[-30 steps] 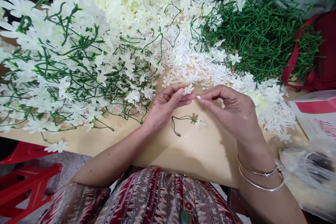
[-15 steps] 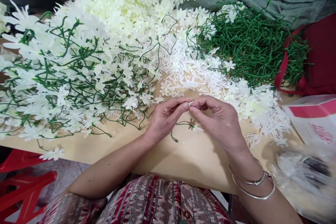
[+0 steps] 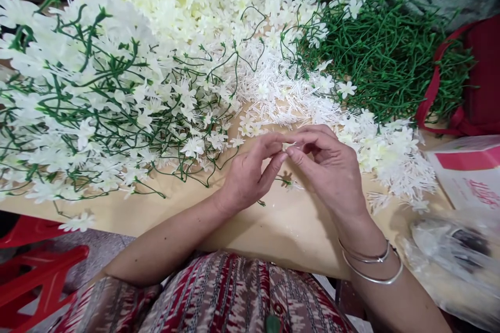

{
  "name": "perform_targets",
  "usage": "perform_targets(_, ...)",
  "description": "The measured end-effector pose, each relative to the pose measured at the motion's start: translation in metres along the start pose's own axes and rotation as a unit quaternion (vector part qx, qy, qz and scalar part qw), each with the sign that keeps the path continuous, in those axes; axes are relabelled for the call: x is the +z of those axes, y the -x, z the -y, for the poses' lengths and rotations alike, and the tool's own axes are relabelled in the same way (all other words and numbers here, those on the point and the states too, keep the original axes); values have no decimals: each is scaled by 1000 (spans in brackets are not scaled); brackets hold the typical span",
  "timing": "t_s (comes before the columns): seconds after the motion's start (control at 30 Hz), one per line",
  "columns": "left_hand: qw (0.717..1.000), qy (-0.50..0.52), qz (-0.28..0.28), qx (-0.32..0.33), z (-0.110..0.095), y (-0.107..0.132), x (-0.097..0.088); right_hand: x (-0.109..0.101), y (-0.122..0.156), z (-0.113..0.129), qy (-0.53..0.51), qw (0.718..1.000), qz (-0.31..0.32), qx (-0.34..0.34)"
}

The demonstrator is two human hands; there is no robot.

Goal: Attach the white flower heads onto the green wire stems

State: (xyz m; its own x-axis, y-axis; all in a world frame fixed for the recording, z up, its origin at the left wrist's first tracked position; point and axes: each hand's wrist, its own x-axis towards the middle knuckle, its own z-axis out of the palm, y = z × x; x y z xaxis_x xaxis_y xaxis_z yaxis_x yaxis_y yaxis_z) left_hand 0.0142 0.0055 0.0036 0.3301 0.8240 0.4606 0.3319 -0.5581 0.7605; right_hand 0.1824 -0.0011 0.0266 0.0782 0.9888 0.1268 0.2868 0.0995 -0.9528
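Observation:
My left hand (image 3: 250, 174) and my right hand (image 3: 330, 169) meet fingertip to fingertip over the tan table (image 3: 281, 223). Together they pinch a small white plastic flower piece (image 3: 288, 146), mostly hidden by the fingers. Below the hands a thin green wire stem (image 3: 287, 183) with one white flower lies on the table. Two silver bangles (image 3: 371, 265) ring my right wrist.
Finished flower sprigs on green stems (image 3: 97, 109) pile up at the left. Loose cream petals (image 3: 195, 0) heap at the back, white stamen pieces (image 3: 289, 93) in the middle, bare green stems (image 3: 383, 57) at the right. A red bag (image 3: 469, 83), a box (image 3: 469, 171), a plastic bag (image 3: 453, 255) and a red stool (image 3: 35, 270) surround them.
A second ago my hands held separate pieces slightly apart, a white flower in the left. They have since closed together, and the fingertips now press on one small piece.

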Motion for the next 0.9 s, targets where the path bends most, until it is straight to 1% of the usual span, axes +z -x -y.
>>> perform_targets(0.1, 998, 29, 6, -47, -1, 1, 1, -1, -1, -3, -53, 998, 13, -19)
perform_targets(0.17, 994, 83, 17, -71, -2, 2, 1, -1, -2, -5, -88, 995, 8, -36)
perform_targets(0.23, 989, 124, 4, -84, -4, 1, -2, -1, -4, -8, -119, 992, 3, -49)
perform_targets(0.3, 990, 108, -25, -85, -7, -2, -7, -2, -5, -12, -135, 989, -6, -55)
perform_targets(0.33, 993, 79, -35, -85, -9, -3, -12, -2, -6, -14, -138, 989, -10, -55)
perform_targets(0.37, 995, 45, -35, -81, -13, -4, -17, -3, -6, -16, -140, 989, -15, -52)
perform_targets(0.4, 997, 11, -19, -75, -17, -6, -24, -3, -7, -18, -141, 989, -20, -47)
perform_targets(0.43, 998, -18, 17, -65, -21, -6, -31, -4, -7, -20, -143, 989, -24, -39)
perform_targets(0.47, 996, -40, 71, -48, -26, -6, -39, -4, -8, -22, -145, 989, -29, -31)
perform_targets(0.5, 989, -58, 136, -29, -30, -5, -47, -5, -8, -23, -147, 988, -34, -23)
perform_targets(0.57, 959, -91, 266, 20, -35, -1, -60, -8, -10, -26, -155, 987, -44, -12)
perform_targets(0.6, 943, -111, 311, 44, -35, 3, -64, -9, -11, -27, -161, 986, -47, -10)
perform_targets(0.63, 928, -130, 343, 65, -33, 6, -68, -11, -12, -29, -166, 985, -49, -10)
perform_targets(0.7, 909, -157, 374, 92, -27, 12, -70, -13, -14, -31, -172, 984, -54, -10)
perform_targets(0.77, 903, -161, 386, 102, -20, 16, -68, -15, -15, -32, -166, 984, -61, -8)
perform_targets(0.83, 906, -154, 380, 104, -14, 17, -63, -16, -15, -32, -153, 986, -72, -7)
perform_targets(0.9, 922, -116, 356, 99, -11, 15, -57, -17, -16, -31, -152, 984, -88, -5)
